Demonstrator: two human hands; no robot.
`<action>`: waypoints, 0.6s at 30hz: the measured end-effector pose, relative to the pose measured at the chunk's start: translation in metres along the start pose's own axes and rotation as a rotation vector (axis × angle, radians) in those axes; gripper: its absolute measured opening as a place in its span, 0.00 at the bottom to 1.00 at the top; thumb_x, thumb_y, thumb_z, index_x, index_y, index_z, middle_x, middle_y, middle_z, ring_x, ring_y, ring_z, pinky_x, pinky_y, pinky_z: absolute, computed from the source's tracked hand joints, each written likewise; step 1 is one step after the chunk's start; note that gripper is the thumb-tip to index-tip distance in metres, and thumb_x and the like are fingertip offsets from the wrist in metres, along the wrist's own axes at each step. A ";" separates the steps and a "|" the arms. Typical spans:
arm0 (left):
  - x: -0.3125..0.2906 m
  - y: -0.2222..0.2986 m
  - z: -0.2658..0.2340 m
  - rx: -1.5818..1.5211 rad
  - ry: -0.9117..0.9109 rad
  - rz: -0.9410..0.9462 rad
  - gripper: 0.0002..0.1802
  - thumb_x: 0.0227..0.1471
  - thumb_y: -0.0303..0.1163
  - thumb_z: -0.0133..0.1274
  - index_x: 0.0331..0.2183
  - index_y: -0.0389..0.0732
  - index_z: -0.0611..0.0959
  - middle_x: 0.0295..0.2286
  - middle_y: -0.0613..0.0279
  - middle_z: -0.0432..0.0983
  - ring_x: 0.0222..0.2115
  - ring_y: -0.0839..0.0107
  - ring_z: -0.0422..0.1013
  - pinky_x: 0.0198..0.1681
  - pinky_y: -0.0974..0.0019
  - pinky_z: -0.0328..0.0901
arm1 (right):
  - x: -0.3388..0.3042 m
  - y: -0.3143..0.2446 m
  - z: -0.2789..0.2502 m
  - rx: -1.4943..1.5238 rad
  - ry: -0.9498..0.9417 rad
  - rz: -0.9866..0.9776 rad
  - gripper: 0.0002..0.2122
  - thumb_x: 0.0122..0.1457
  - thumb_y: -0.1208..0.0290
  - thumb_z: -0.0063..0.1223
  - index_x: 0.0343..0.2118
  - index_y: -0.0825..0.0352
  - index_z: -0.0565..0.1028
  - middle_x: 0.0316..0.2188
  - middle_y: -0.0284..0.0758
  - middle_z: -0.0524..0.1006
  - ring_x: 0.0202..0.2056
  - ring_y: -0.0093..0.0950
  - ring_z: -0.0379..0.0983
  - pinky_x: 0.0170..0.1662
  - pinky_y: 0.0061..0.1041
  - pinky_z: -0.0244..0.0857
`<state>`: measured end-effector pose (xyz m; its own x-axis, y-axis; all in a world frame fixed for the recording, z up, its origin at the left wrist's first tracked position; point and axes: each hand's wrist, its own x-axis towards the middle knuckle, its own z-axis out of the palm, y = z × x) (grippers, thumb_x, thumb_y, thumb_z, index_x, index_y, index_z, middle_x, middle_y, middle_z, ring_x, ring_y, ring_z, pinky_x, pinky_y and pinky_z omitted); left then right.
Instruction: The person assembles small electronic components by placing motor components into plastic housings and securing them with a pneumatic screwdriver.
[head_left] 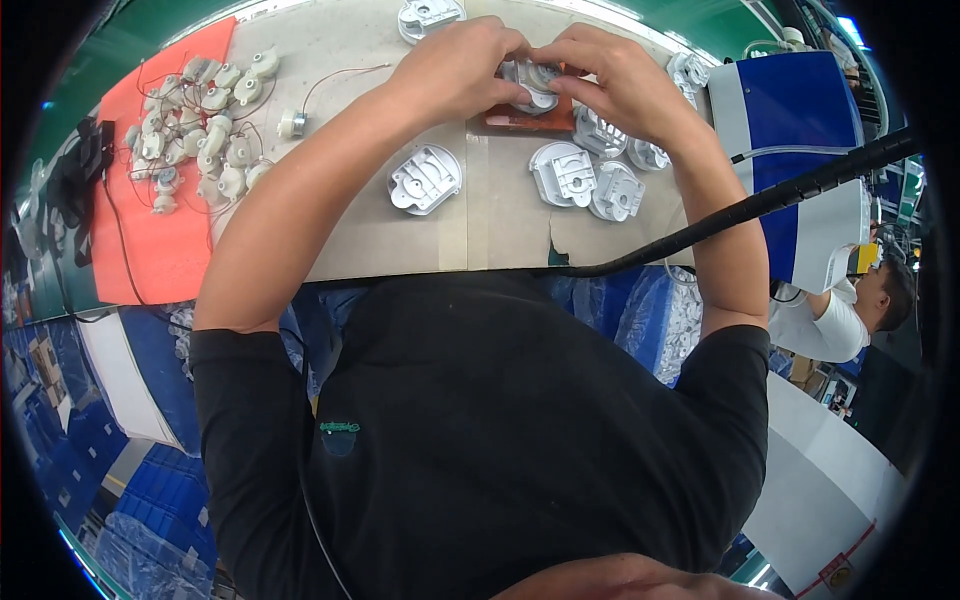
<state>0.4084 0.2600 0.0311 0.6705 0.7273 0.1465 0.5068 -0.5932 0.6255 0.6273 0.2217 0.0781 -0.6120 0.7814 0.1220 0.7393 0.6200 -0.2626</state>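
At the far middle of the table, a round white plastic housing (537,88) sits at a reddish-brown block (530,119). My left hand (452,68) is closed on the housing's left side, thumb and forefinger pressed to it. From the right, my right hand (622,82) grips the same part with thumb and fingers. The fingers partly cover it, so its inner detail is hard to make out. Close to my right hand lies another white housing (600,133). A single white housing (425,180) rests nearer me, left of the block.
Several small motors with thin wires (210,140) lie on an orange sheet (120,245) at left. One loose motor (292,124) is beside it. More housings (563,174) lie right. A black wrapped hose (750,212) crosses before a blue-and-white machine (800,110). Another person (840,320) is at right.
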 end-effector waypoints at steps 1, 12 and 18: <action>0.001 0.001 -0.001 0.012 -0.008 0.000 0.25 0.44 0.37 0.68 0.44 0.40 0.83 0.36 0.56 0.77 0.36 0.60 0.75 0.42 0.60 0.70 | 0.001 0.000 -0.001 -0.026 -0.021 -0.001 0.13 0.58 0.72 0.59 0.47 0.64 0.79 0.38 0.36 0.78 0.36 0.33 0.77 0.41 0.31 0.71; 0.001 -0.001 -0.003 -0.077 0.021 -0.054 0.23 0.40 0.39 0.69 0.40 0.39 0.85 0.36 0.50 0.80 0.38 0.53 0.77 0.42 0.56 0.70 | -0.002 -0.021 -0.042 0.012 0.511 -0.070 0.15 0.54 0.69 0.66 0.45 0.64 0.78 0.38 0.36 0.80 0.36 0.33 0.77 0.40 0.30 0.71; -0.002 -0.009 0.000 -0.097 -0.014 -0.039 0.25 0.41 0.40 0.69 0.42 0.40 0.84 0.36 0.54 0.77 0.38 0.56 0.75 0.41 0.58 0.69 | 0.044 -0.046 -0.100 -0.136 1.264 -0.111 0.31 0.59 0.66 0.64 0.60 0.75 0.62 0.52 0.44 0.71 0.51 0.31 0.69 0.54 0.26 0.65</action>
<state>0.4031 0.2636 0.0252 0.6588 0.7442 0.1102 0.4788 -0.5277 0.7016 0.5944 0.2348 0.1911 -0.0357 0.2013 0.9789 0.7701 0.6299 -0.1014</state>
